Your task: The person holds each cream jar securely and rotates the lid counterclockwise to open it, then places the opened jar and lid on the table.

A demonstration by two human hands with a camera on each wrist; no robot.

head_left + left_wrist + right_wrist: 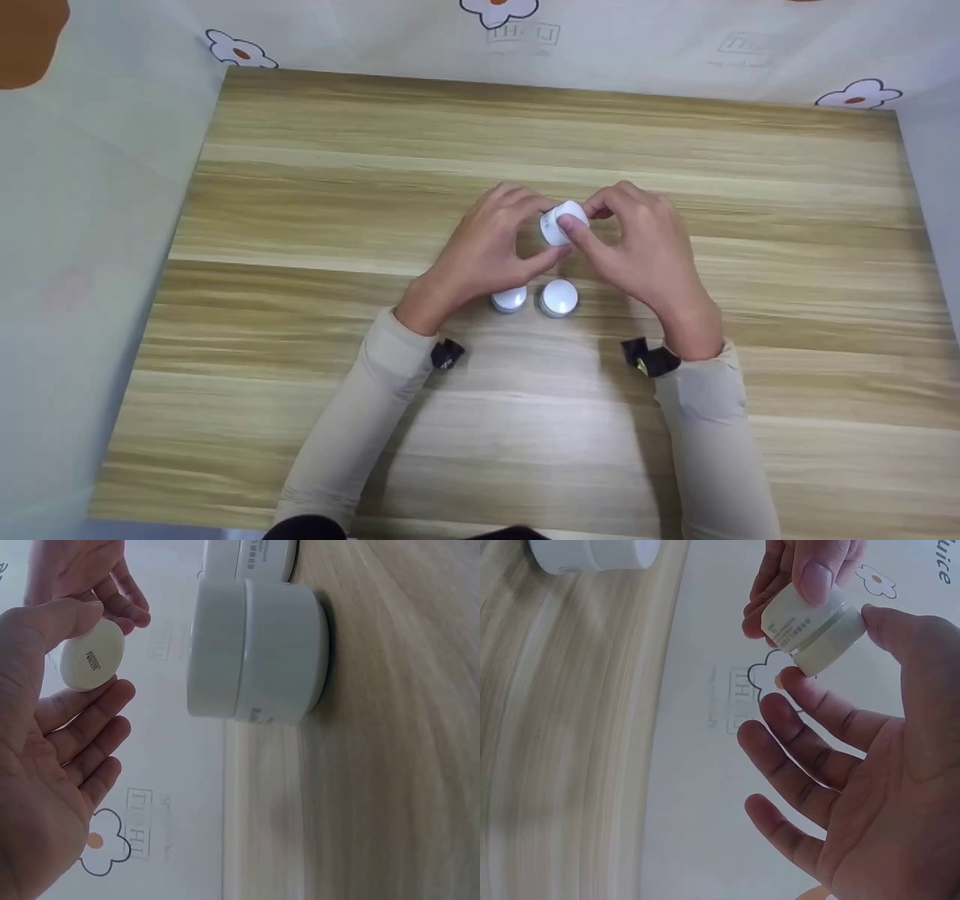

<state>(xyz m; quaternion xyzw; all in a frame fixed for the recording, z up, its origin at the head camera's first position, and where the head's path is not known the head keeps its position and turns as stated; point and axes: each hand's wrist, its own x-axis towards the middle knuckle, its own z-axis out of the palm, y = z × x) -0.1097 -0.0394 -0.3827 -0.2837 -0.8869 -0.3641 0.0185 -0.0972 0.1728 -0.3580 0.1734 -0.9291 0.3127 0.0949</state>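
Note:
Both hands hold one small white jar (556,228) up over the table, tilted on its side. My left hand (484,240) pinches the jar's body between thumb and fingers; the round base, printed with small dark text, faces the left wrist view. My right hand (646,244) pinches the lid (829,643) at the other end with thumb and forefinger, its remaining fingers spread apart. Lid and body meet at a visible seam. Below the hands, two similar lidded jars stand upright side by side: a left jar (510,299), partly behind the left hand, and a right jar (559,298).
A wood-grain table (300,420) lies under everything. White sheeting with flower prints (517,11) rises along its back edge, and pale walls flank both sides. Black wrist mounts (447,353) sit at the sleeve cuffs, near the standing jars.

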